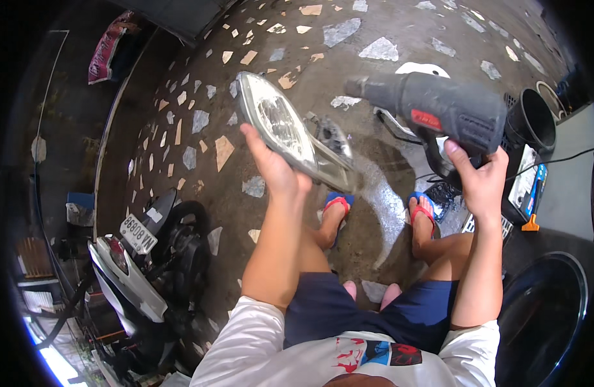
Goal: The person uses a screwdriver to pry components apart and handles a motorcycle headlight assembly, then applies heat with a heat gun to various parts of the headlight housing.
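Gripping a black heat gun (455, 113) by its handle (440, 158), the fingers of the right hand (482, 174) were wrapped firmly around it, while the left hand (281, 174) cradled a headlight (284, 132) from beneath, its thumb along the left rim and its other fingers largely hidden behind, so how tightly they pressed could not be told. The headlight was held above the floor (297, 48), its long axis slanting from upper left to lower right, well to the left of the right hand and resting against the left, the nearer of the two. The gun's barrel lay almost level, its nozzle (357, 86) turned left toward the clear lens (276, 109), with a gap between them. A dark cord (567, 158) ran off to the right. Below were blue-and-red flip-flops (337, 202); farther out, a motorcycle (139, 290) stood at lower left, a black bucket (535, 119) at upper right and a black basin (542, 309) at lower right
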`<state>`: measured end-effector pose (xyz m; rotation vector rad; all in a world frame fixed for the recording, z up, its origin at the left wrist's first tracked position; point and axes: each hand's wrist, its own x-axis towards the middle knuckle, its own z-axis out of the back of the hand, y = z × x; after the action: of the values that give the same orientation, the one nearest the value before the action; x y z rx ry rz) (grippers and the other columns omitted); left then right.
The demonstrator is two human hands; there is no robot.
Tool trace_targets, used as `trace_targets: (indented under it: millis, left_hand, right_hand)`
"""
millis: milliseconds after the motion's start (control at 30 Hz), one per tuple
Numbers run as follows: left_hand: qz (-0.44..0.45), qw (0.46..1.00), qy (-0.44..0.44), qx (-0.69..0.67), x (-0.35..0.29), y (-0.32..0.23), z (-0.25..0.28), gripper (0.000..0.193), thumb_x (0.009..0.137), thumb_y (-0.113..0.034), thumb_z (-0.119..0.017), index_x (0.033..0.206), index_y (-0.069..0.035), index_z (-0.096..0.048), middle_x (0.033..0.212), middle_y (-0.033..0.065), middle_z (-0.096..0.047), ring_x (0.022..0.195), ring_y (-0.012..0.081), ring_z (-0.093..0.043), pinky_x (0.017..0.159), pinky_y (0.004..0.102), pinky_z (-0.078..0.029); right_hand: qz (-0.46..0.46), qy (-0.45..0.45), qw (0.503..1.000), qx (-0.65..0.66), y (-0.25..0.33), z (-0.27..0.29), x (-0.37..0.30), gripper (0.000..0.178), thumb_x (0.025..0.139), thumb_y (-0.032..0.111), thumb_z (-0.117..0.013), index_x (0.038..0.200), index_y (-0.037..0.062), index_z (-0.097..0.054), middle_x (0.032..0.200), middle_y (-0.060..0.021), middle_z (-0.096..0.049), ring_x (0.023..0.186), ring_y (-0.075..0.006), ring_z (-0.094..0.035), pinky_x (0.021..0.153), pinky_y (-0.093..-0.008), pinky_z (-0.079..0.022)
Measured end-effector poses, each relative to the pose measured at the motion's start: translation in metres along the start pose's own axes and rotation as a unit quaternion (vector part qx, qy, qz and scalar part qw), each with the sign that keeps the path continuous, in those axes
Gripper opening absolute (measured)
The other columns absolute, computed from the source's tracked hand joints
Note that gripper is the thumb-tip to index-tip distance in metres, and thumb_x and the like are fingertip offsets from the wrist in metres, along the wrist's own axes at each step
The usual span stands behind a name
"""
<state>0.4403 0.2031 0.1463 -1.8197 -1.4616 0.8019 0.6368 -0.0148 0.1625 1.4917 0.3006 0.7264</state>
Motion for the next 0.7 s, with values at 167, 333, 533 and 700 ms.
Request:
trace_targets:
  millis: [167,333,533,700]
  left_hand:
    - [-0.025,0.998,0.043,0.030,0.034,0.004,0.022,0.068,0.106,-0.062,-0.039,0.141,-0.005,-0.052,0.129,0.0087,-0.063,0.112,0.0220,-0.061,0.098,0.0388,-0.051]
    - [-0.012,0.998,0.059,0.030,0.038,0.006,0.026,0.066,0.107,-0.059,-0.039,0.142,-0.004,-0.052,0.130,0.0094,-0.063,0.113,0.0220,-0.062,0.099,0.0387,-0.050]
    - [-0.001,0.997,0.063,0.033,0.042,0.014,0.023,0.058,0.108,-0.051,-0.046,0.129,0.002,-0.059,0.113,0.0110,-0.069,0.094,0.0197,-0.069,0.080,0.0368,-0.057]
    - [0.029,0.996,0.076,0.046,0.045,0.017,0.024,0.053,0.108,-0.045,-0.048,0.127,0.002,-0.059,0.110,0.0109,-0.069,0.092,0.0193,-0.069,0.079,0.0360,-0.057]
  right_hand:
    - [-0.009,0.073,0.997,0.019,0.005,-0.007,-0.011,0.029,0.081,-0.002,-0.084,0.107,-0.0028,-0.072,0.102,-0.0068,-0.076,0.093,-0.0117,-0.069,0.088,-0.0295,-0.054]
    - [-0.007,0.093,0.992,0.082,0.005,-0.006,-0.015,0.034,0.077,-0.002,-0.086,0.107,-0.0021,-0.071,0.105,-0.0061,-0.076,0.093,-0.0129,-0.070,0.087,-0.0293,-0.055]
    - [0.073,0.138,0.987,-0.032,0.007,0.000,-0.013,0.039,0.068,0.005,-0.090,0.102,-0.0017,-0.072,0.099,-0.0092,-0.076,0.091,-0.0159,-0.072,0.083,-0.0313,-0.055]
    - [0.155,0.125,0.976,-0.094,0.012,0.000,-0.008,0.043,0.064,0.008,-0.088,0.103,-0.0025,-0.073,0.096,-0.0120,-0.075,0.089,-0.0203,-0.074,0.084,-0.0328,-0.055]
